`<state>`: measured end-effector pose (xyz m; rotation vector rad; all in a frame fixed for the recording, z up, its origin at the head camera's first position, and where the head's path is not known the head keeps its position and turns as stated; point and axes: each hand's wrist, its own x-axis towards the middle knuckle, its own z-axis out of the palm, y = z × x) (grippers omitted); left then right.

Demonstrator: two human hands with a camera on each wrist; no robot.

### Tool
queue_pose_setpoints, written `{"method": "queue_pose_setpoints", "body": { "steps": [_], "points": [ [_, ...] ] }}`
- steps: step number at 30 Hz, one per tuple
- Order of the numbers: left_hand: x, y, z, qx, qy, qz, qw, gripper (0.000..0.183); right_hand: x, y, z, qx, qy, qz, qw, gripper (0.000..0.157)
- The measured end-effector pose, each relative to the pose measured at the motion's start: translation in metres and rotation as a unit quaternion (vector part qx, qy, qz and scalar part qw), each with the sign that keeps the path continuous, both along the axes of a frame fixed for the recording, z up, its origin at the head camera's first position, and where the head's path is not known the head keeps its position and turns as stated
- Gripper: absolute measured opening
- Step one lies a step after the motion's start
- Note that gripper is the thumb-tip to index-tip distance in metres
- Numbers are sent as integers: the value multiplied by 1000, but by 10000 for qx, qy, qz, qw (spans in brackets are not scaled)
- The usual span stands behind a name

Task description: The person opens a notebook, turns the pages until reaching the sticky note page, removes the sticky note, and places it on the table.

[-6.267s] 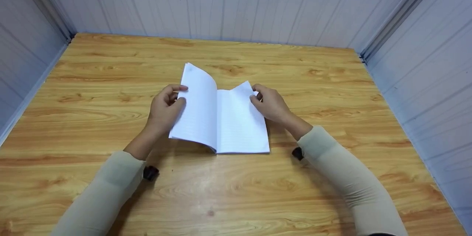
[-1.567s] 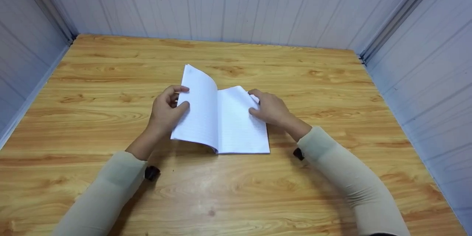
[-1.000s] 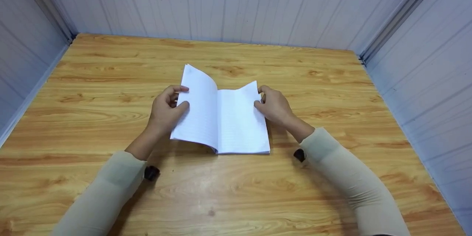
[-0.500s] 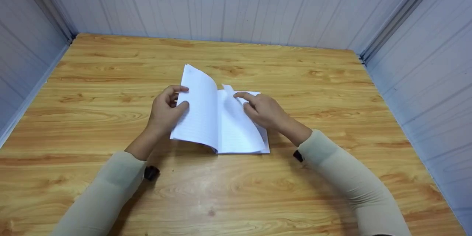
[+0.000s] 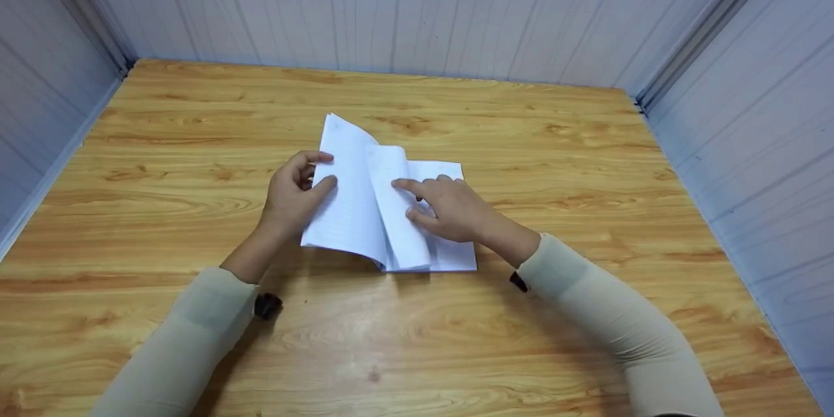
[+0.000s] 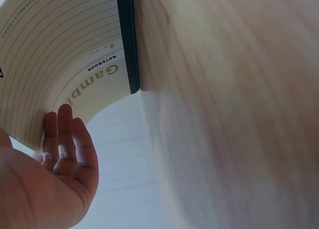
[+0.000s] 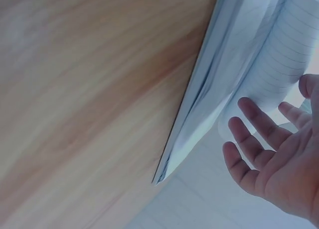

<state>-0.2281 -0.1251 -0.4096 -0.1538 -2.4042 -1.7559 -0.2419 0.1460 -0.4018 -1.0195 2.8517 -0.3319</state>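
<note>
A notebook [image 5: 345,202] lies spread on the table, its white ruled pages facing up. My left hand [image 5: 290,195] grips the raised left half, thumb on the page and fingers behind. In the left wrist view, those fingers rest against the cream cover [image 6: 94,50], which is printed "NOTEBOOK" and has a dark spine. My right hand [image 5: 456,208] touches a curled page [image 5: 397,221] with index finger and thumb, the other fingers loosely extended over the right half. That page bends leftward near the middle fold. The right wrist view shows the page's rolled curve [image 7: 279,55] beside the fingers.
A wood-grain table [image 5: 378,339] carries the notebook. Pale panel walls [image 5: 423,13] enclose the back and both sides. Small dark devices sit at the wrists, one by the left sleeve [image 5: 215,303].
My right hand has moved from the right page's outer edge leftward toward the fold, carrying the page over into a curl. My left hand keeps its hold on the left half.
</note>
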Motion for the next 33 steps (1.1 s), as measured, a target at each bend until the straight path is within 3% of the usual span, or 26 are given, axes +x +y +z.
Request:
{"method": "queue_pose_setpoints", "body": {
  "steps": [20,29,33],
  "points": [
    [-1,1,-3,-134,42,-11,9999,38,12,-15,3,348,91,627,9974,56],
    [-1,-1,-4,-221,38,-107,9997,40,14,-17,2,159,71,910,9957,56],
    [-1,0,-2,-263,-44,-94,9996,40,13,-16,1,104,92,817,9966,56]
  ]
}}
